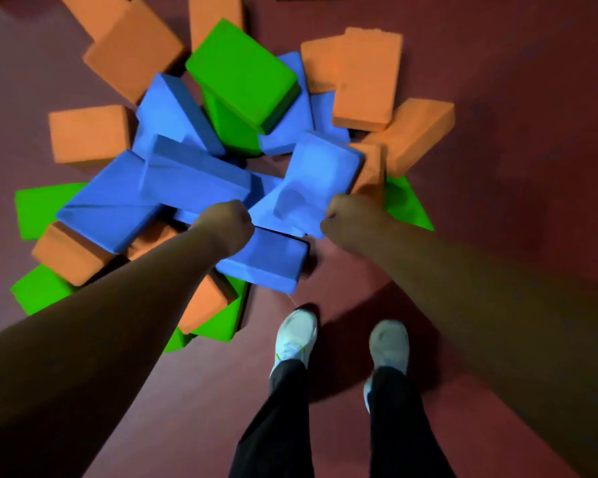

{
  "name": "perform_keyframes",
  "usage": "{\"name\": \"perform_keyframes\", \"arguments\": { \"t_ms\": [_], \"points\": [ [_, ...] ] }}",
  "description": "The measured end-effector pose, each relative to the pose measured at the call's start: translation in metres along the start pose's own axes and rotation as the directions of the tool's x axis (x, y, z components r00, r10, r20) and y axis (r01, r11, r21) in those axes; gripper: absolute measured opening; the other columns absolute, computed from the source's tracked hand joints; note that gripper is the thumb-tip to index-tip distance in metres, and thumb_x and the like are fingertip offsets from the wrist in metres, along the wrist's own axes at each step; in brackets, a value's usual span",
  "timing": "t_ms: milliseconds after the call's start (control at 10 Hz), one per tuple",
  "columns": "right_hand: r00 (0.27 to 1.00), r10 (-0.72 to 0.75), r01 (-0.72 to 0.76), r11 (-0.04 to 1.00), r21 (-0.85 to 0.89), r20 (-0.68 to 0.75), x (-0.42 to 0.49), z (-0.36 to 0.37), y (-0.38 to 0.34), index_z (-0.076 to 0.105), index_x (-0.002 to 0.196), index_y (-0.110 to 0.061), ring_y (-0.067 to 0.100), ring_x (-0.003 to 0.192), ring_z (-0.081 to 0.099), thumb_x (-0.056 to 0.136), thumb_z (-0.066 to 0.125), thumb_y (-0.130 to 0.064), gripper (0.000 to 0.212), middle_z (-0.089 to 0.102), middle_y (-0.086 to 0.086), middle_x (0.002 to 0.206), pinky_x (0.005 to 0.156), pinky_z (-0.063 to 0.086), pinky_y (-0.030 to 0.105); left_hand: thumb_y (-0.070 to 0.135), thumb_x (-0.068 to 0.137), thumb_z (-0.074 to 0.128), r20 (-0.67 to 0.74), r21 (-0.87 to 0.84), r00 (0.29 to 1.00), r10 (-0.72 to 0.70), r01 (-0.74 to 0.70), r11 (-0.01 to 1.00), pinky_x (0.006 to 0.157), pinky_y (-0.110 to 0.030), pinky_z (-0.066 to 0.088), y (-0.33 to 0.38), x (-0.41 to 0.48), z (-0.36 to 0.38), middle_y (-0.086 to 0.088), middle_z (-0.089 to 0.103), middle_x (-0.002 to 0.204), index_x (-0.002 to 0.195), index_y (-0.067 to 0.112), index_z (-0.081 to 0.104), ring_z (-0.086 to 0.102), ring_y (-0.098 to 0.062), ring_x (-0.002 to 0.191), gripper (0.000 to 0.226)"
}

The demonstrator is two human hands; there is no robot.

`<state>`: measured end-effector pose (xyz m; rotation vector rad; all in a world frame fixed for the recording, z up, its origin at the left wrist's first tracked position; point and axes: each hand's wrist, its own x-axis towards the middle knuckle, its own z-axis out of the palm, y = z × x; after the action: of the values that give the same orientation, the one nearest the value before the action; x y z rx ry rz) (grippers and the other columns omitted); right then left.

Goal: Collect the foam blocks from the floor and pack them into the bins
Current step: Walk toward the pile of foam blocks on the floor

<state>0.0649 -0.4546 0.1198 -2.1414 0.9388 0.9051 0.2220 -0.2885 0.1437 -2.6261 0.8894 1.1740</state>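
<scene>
You are looking straight down at a heap of blue, green and orange foam blocks [173,112] on a dark red floor [497,98], just ahead of your white shoes [296,336]. Your right hand [342,219] is clenched on the near edge of a tilted blue block [320,174]. Its long axis runs away from you and slightly to the right, with the far end propped on the heap. Your left hand [227,224] is curled into a fist at the near end of a long blue block [197,174], which points away to the left. The fingers are hidden, so I cannot tell whether they grasp it. A flat blue block [266,267] lies between your hands, nearest your feet. A green block [242,74] tops the heap's far side.
</scene>
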Motion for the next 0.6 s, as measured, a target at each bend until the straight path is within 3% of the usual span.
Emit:
{"name": "perform_keyframes", "arguments": {
  "t_ms": [300,400,500,600],
  "points": [
    [0.99,-0.117,0.102,0.979,-0.178,-0.077,0.04,-0.047,0.007,0.066,0.113,-0.002,0.037,0.112,0.062,0.094,0.06,-0.023,0.029,0.066,0.021,0.119,0.086,0.048,0.035,0.023,0.099,0.058,-0.01,-0.069,0.994,-0.112,0.111,0.991,0.091,-0.041,0.048,-0.048,0.028,-0.016,-0.021,0.066,0.124,0.118,0.003,0.065,0.06,-0.041,0.117,0.028],
    [0.983,-0.162,0.141,0.966,-0.215,-0.082,0.054,-0.06,0.015,0.068,0.109,-0.002,0.037,0.113,0.063,0.091,0.061,-0.024,0.029,0.066,0.02,0.118,0.089,0.051,0.036,0.021,0.096,0.059,-0.075,-0.131,0.981,-0.179,0.168,0.977,0.089,-0.041,0.05,-0.06,0.035,-0.031,-0.018,0.069,0.118,0.111,0.009,0.07,0.062,-0.04,0.113,0.022],
    [0.975,-0.185,0.155,0.963,-0.222,-0.123,0.067,-0.07,0.019,0.063,0.12,-0.001,0.037,0.118,0.061,0.088,0.067,-0.025,0.04,0.063,0.022,0.126,0.098,0.05,0.042,0.021,0.092,0.06,-0.113,-0.194,0.96,-0.258,0.233,0.953,0.09,-0.042,0.052,-0.074,0.046,-0.039,-0.019,0.07,0.116,0.11,0.012,0.071,0.063,-0.041,0.111,0.024],
    [0.965,-0.158,0.124,0.978,-0.168,-0.207,0.087,-0.077,0.025,0.058,0.126,0.0,0.04,0.121,0.056,0.082,0.072,-0.025,0.052,0.054,0.024,0.133,0.1,0.049,0.044,0.014,0.089,0.061,-0.229,-0.319,0.914,-0.334,0.253,0.913,0.096,-0.043,0.048,-0.082,0.064,-0.038,-0.018,0.066,0.125,0.122,0.013,0.067,0.06,-0.04,0.118,0.034]
  ]
}}
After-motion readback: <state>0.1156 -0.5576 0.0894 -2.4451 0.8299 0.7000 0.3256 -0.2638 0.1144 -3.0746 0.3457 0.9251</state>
